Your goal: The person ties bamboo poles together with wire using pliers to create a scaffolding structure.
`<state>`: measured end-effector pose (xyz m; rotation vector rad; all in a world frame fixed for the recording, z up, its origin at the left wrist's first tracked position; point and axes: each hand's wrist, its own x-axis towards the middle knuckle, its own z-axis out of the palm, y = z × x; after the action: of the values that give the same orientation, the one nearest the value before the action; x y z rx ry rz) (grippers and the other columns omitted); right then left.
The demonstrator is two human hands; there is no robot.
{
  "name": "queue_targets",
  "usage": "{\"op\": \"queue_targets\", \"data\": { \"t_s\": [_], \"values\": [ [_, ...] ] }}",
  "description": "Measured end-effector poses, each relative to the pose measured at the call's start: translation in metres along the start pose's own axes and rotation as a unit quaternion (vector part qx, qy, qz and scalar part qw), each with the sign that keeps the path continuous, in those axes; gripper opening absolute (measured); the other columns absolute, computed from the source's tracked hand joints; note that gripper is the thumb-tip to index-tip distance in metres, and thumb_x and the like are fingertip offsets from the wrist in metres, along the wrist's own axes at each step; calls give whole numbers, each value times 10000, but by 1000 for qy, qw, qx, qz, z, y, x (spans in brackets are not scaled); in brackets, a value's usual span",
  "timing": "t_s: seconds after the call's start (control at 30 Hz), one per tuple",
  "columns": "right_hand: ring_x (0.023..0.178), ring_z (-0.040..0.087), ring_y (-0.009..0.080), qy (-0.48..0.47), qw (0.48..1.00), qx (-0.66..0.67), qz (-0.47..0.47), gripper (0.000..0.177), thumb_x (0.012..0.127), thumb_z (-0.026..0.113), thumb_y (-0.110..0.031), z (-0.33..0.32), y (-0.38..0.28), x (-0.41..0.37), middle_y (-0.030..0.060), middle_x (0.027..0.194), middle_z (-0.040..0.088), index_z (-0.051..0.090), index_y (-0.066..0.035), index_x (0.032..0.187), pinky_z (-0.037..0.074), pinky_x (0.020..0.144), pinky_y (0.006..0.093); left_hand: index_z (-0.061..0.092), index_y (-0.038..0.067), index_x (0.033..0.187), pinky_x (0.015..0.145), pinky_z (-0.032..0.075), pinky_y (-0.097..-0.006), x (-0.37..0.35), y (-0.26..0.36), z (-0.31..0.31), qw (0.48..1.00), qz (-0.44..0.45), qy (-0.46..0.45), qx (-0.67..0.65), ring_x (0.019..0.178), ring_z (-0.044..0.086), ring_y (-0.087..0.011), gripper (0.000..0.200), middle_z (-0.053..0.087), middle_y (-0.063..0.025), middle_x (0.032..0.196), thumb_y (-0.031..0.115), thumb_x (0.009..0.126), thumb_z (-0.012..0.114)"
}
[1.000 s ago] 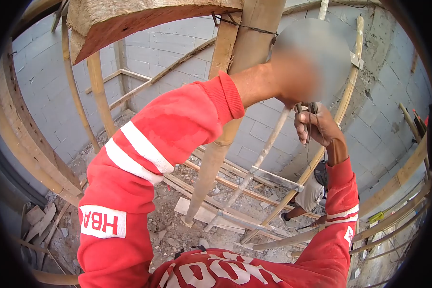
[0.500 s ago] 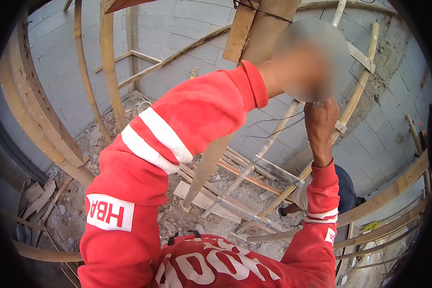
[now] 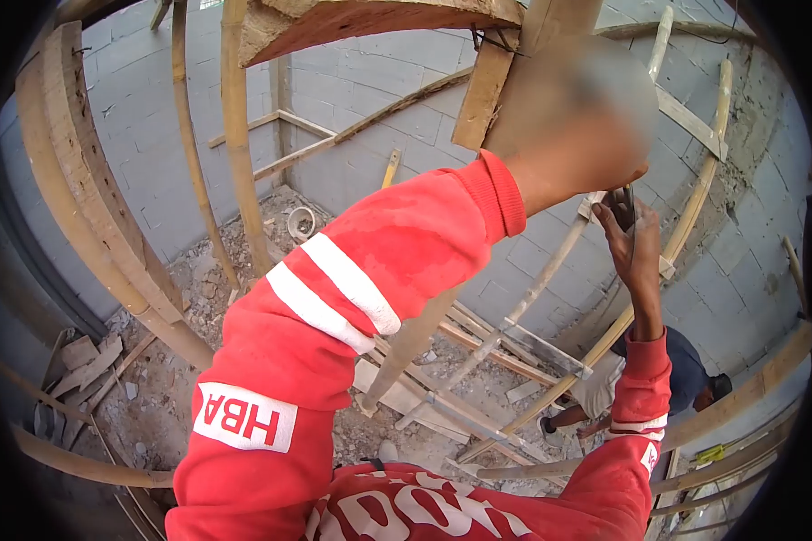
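Note:
My left hand [image 3: 582, 126] reaches up at the top right beside a thick wooden post. A blur covers its fingers, so whatever it holds or touches is hidden. Just below it is my right hand [image 3: 639, 252], raised with the palm side partly showing. Its fingers and thumb close around a dark metal tool [image 3: 621, 206] with narrow handle-like parts; the tool's upper end is lost in the blur. Beside the left wrist, a short wooden board [image 3: 485, 95] is fixed to the thick post [image 3: 555, 16], with dark wire near its top.
A rough beam [image 3: 370, 27] crosses overhead. Bamboo poles [image 3: 237, 135] stand at left, and a bamboo ladder-like frame [image 3: 695, 198] leans by the grey block wall [image 3: 370, 99]. A person [image 3: 672, 365] bends low at right. Rubble and planks [image 3: 415, 401] cover the ground; a bucket [image 3: 302, 223] lies there.
The view has shifted, so the scene sits farther right and lower. My right hand has turned from a fist, and the dark tool now shows in it. More of the bending person is visible.

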<state>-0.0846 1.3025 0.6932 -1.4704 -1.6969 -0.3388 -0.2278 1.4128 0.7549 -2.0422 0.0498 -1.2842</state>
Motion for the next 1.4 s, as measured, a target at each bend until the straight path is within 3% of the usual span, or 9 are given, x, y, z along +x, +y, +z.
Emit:
{"op": "queue_targets", "data": {
  "t_s": [0.4, 0.57, 0.73, 0.83, 0.93, 0.97, 1.07, 1.17, 1.4],
  "values": [
    [558, 331, 53, -231, 945, 206, 101, 394, 854, 835, -345, -50, 20, 53, -76, 660, 391, 553, -77, 794, 245, 489, 247, 737, 132, 799, 647, 525, -365, 26, 3, 8, 977, -112, -171, 65, 787, 719, -215, 40, 720, -30, 789, 160, 786, 712],
    [514, 301, 36, -387, 862, 284, 165, 360, 832, 820, -296, -72, 33, 78, -78, 607, 353, 540, -75, 781, 201, 440, 241, 679, 138, 771, 725, 452, -371, 0, -8, 36, 966, 17, 234, 109, 764, 640, -192, 71, 653, 4, 741, 202, 797, 694],
    [490, 392, 48, -434, 804, 359, 189, 336, 824, 812, -258, -67, 42, 82, -42, 603, 442, 579, -18, 859, 253, 426, 225, 610, 152, 639, 607, 420, -350, 11, -15, 41, 980, -8, 117, 164, 652, 628, -186, 135, 622, -12, 628, 203, 750, 667],
    [483, 520, 99, -332, 879, 312, 138, 355, 798, 822, -245, -61, 39, 55, 25, 614, 545, 606, 11, 915, 345, 423, 243, 580, 159, 572, 547, 405, -351, 10, -13, 41, 985, 10, 128, 113, 577, 629, -197, 174, 616, -40, 571, 211, 720, 655],
    [795, 677, 239, 60, 997, -49, 23, 508, 786, 816, -310, -48, 34, 26, 120, 861, 668, 646, 36, 1117, 547, 736, 363, 648, 152, 616, 566, 437, -351, 19, -8, 36, 993, -44, 50, 94, 642, 682, -219, 132, 672, -67, 638, 205, 736, 657],
    [1064, 632, 290, 162, 962, -217, -45, 614, 781, 816, -361, -42, 28, 15, 134, 1070, 659, 618, -8, 1242, 488, 944, 432, 648, 152, 616, 566, 437, -351, 23, -5, 34, 993, -53, 50, 89, 642, 682, -219, 132, 672, -67, 638, 205, 736, 657],
    [1192, 564, 308, 300, 846, -422, -129, 668, 770, 821, -368, -28, 11, 15, 144, 1183, 621, 583, -43, 1304, 422, 1025, 468, 745, 148, 719, 624, 506, -380, 40, 0, 24, 987, -155, 31, -9, 725, 728, -256, 121, 727, -83, 741, 200, 777, 653],
    [1127, 607, 297, 299, 842, -426, -140, 592, 761, 833, -328, -34, 9, 51, 97, 1153, 661, 613, -80, 1252, 453, 984, 434, 792, 198, 1062, 793, 527, -371, 63, 1, 7, 947, -279, -161, -13, 996, 723, -190, 231, 761, -17, 1022, 276, 906, 641],
    [851, 705, 331, 124, 896, -392, -166, 361, 823, 805, -278, -61, 10, 65, 117, 963, 731, 660, -64, 1074, 542, 743, 430, 791, 153, 1011, 750, 576, -406, 61, -4, 0, 950, -263, -168, -25, 894, 749, -270, 238, 767, -81, 964, 254, 809, 714]
  ]
}}
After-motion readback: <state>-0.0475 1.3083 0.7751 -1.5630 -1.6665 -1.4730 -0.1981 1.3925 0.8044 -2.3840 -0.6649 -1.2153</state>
